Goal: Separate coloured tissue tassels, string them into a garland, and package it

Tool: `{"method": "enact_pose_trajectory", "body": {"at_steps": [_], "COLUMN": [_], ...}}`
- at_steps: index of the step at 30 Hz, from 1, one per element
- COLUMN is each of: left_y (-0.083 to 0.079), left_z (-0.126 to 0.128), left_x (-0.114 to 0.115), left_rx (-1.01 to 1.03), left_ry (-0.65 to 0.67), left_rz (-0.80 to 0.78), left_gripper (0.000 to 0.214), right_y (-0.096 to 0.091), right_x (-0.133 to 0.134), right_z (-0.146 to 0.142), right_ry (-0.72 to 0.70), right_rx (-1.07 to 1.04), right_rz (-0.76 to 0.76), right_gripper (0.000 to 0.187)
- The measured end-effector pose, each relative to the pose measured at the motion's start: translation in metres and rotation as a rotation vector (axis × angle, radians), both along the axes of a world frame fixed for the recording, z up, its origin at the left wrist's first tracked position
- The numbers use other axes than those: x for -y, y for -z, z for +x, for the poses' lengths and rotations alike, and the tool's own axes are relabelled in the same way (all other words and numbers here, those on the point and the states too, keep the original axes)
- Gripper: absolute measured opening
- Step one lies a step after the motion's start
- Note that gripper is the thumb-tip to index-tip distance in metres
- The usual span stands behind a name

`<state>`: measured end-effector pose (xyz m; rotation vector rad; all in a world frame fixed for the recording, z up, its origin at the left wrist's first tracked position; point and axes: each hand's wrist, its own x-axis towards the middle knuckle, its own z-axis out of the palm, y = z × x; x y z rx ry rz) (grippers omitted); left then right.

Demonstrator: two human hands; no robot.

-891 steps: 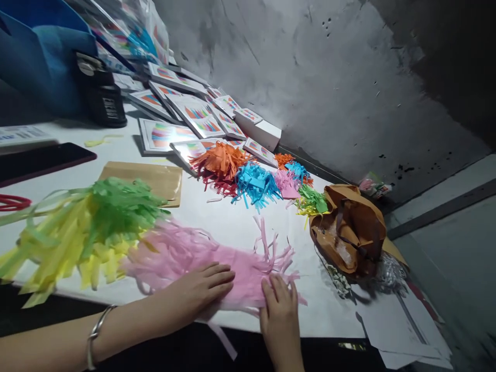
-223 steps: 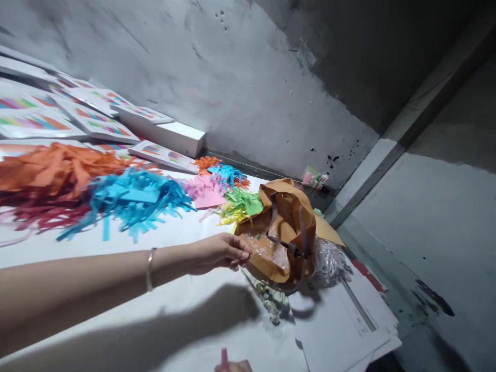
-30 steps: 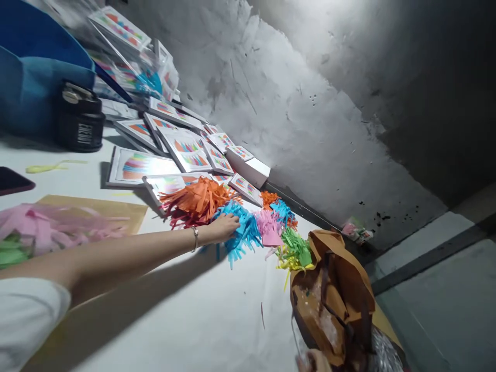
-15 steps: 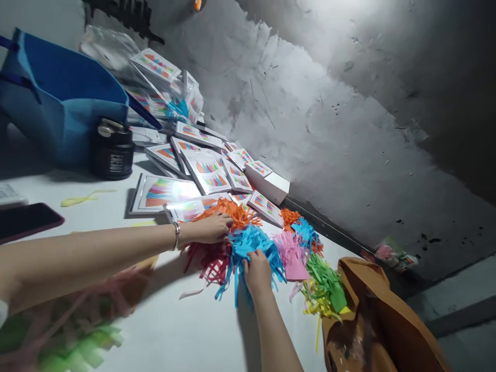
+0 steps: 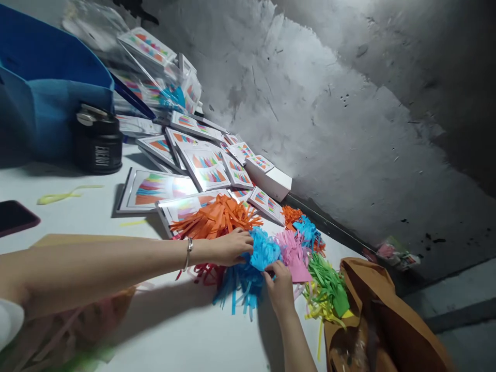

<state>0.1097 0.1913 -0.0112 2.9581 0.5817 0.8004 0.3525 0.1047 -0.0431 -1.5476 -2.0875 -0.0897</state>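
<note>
A bundle of blue fringed paper lies on the white table, between an orange fringe bundle and a pink one. My left hand, with a bracelet on the wrist, reaches across and closes its fingers on the blue bundle's upper left side. My right hand pinches the same blue fringe at its right edge. Dark red strips poke out under my left wrist. Green and yellow fringes lie to the right.
A brown bag sits at the right. Several white packs with rainbow prints are stacked at the back, beside a black jar and a blue bag. A dark phone lies at the left. A grey wall runs behind.
Both hands have gathered the blue fringe: its top is now bunched and lifted between them. My right hand shifted right to the bundle's edge. The view tilted slightly.
</note>
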Motion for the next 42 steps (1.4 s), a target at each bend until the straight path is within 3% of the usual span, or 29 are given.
{"method": "enact_pose_trajectory", "body": {"at_steps": [6, 12, 16, 17, 21, 24, 29, 33, 42], "left_y": [0.012, 0.019, 0.022, 0.022, 0.022, 0.022, 0.027, 0.030, 0.028], "left_z": [0.023, 0.023, 0.018, 0.016, 0.011, 0.012, 0.015, 0.013, 0.012], "left_x": [0.002, 0.005, 0.004, 0.003, 0.005, 0.006, 0.006, 0.006, 0.011], "left_rx": [0.027, 0.046, 0.067, 0.073, 0.086, 0.087, 0.092, 0.101, 0.151], "left_ry": [-0.012, -0.017, -0.023, -0.020, 0.003, 0.010, 0.008, -0.002, 0.044], "left_rz": [0.002, 0.040, 0.054, 0.057, 0.067, 0.068, 0.066, 0.068, 0.033], "left_gripper": [0.010, 0.013, 0.017, 0.017, 0.016, 0.014, 0.017, 0.013, 0.003], "right_y": [-0.002, -0.022, -0.028, -0.027, -0.022, -0.021, -0.019, -0.012, -0.006], "right_x": [0.017, 0.021, 0.012, 0.010, 0.013, 0.018, 0.015, 0.008, 0.004], "right_z": [-0.002, -0.038, -0.055, -0.055, -0.045, -0.040, -0.050, -0.052, -0.038], "right_ry": [0.010, -0.092, -0.096, -0.080, 0.022, 0.094, 0.041, 0.010, 0.087], "right_rx": [-0.063, 0.037, 0.184, 0.217, 0.306, 0.322, 0.308, 0.258, 0.052], "right_rz": [0.020, 0.074, 0.038, 0.030, 0.022, 0.026, 0.032, 0.040, 0.054], "right_gripper": [0.007, 0.031, 0.014, 0.008, 0.019, 0.010, 0.024, 0.024, 0.019]}}
